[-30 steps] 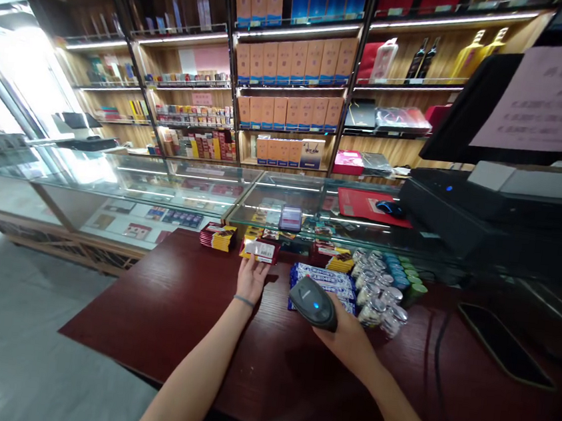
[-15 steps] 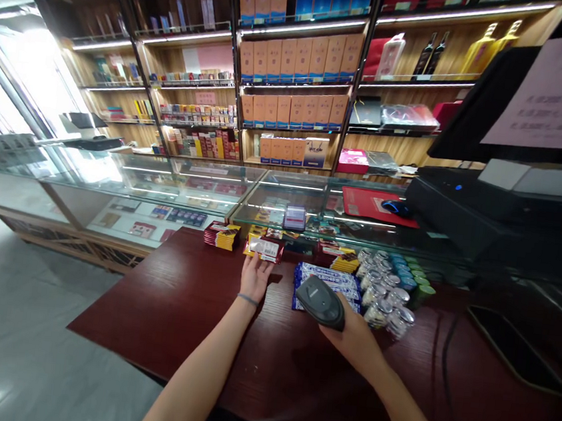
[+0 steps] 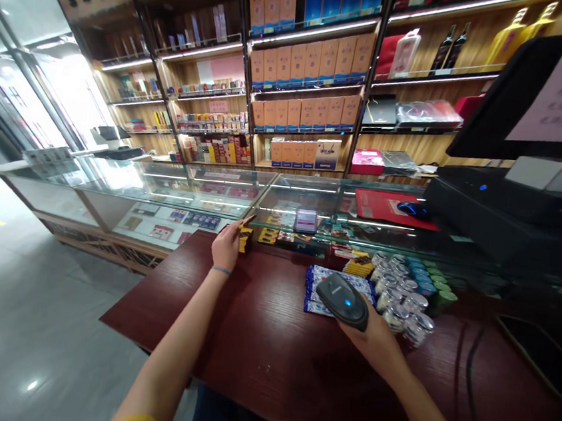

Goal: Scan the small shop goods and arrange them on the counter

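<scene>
My left hand (image 3: 225, 249) is at the back left of the dark red table (image 3: 257, 342), fingers pinched on a flat red packet (image 3: 246, 222) seen edge-on. It hovers right over a stack of red and yellow bars (image 3: 244, 239). My right hand (image 3: 374, 334) grips a dark grey barcode scanner (image 3: 342, 300) with a blue light lit on top. The scanner is held above blue and white packets (image 3: 317, 283), beside several clear jars (image 3: 404, 305).
A glass display counter (image 3: 202, 192) runs behind the table, with a small device (image 3: 306, 220) on it. More bars (image 3: 356, 264) and coloured-lid cans (image 3: 432, 280) lie by the jars. A till and screen (image 3: 502, 207) stand at the right, a mouse (image 3: 413, 210) on a red mat, and a cable (image 3: 467, 371).
My left hand has carried the red packet from the middle of the table's back edge leftwards to the stack of bars. My right hand still holds the scanner over the blue packets.
</scene>
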`<state>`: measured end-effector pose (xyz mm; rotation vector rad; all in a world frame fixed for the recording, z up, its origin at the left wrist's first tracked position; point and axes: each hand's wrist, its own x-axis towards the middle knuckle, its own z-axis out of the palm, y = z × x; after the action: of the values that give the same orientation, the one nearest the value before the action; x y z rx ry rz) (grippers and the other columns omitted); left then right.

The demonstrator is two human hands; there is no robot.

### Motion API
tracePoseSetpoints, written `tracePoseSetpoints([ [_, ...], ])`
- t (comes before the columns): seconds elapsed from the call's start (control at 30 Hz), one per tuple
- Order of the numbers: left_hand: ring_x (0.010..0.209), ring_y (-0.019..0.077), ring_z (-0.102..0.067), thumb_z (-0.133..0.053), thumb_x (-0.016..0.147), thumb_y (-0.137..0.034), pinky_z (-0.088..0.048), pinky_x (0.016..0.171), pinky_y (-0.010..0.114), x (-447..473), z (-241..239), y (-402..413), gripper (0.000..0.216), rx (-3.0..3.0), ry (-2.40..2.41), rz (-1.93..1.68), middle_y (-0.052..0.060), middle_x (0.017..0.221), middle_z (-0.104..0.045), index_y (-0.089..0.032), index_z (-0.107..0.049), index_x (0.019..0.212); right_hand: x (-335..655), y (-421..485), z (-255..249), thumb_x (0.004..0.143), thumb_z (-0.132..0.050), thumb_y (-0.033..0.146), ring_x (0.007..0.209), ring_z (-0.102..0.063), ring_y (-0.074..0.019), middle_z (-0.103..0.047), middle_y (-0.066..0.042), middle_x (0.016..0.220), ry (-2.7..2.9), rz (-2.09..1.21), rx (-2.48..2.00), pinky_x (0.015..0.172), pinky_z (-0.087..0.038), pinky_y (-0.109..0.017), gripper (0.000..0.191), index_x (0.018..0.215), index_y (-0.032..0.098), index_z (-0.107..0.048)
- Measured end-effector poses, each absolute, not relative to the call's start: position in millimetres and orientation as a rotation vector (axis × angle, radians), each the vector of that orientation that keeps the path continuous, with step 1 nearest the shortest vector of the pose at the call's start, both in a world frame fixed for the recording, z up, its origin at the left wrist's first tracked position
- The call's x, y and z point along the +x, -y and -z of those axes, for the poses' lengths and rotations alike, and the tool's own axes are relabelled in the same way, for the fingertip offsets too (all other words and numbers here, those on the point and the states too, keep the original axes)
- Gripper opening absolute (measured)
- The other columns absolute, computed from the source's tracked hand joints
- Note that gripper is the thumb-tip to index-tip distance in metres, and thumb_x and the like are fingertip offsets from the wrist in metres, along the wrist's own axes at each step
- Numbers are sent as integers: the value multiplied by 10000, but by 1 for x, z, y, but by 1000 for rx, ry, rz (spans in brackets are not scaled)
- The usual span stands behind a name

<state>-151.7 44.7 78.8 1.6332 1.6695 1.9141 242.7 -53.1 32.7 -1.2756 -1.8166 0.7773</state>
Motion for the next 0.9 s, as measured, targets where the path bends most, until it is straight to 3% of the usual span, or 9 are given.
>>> tracePoseSetpoints([
  [0.27, 1182, 300, -623, -643, 844, -163, -386, 1156, 414, -206, -63, -51, 320, 2158, -1762, -1323, 92, 1171, -747, -325, -783, 1082, 244, 51, -32, 871, -655, 451, 1070, -733, -311, -766, -87, 1190, 1806, -782, -1269, 831, -568, -373, 492, 1311, 250, -568],
  [0.57, 1078, 249, -610, -615, 891, -179, -444, 1039, 344, -206, -61, -66, 288, 2286, -1825, -993, 83, 1063, -700, -328, -740, 1104, 248, 48, -23, 889, -650, 472, 1107, -723, -333, -757, -103, 1205, 1824, -764, -1275, 874, -569, -407, 532, 1356, 250, -525],
  [0.9, 1088, 271, -588, -719, 843, -278, -440, 1037, 371, -206, -69, -78, 232, 2212, -1813, -1085, 96, 1044, -668, -282, -722, 1075, 250, 46, -17, 877, -679, 453, 1107, -729, -327, -763, -108, 1207, 1823, -743, -1257, 868, -580, -400, 552, 1365, 254, -515],
])
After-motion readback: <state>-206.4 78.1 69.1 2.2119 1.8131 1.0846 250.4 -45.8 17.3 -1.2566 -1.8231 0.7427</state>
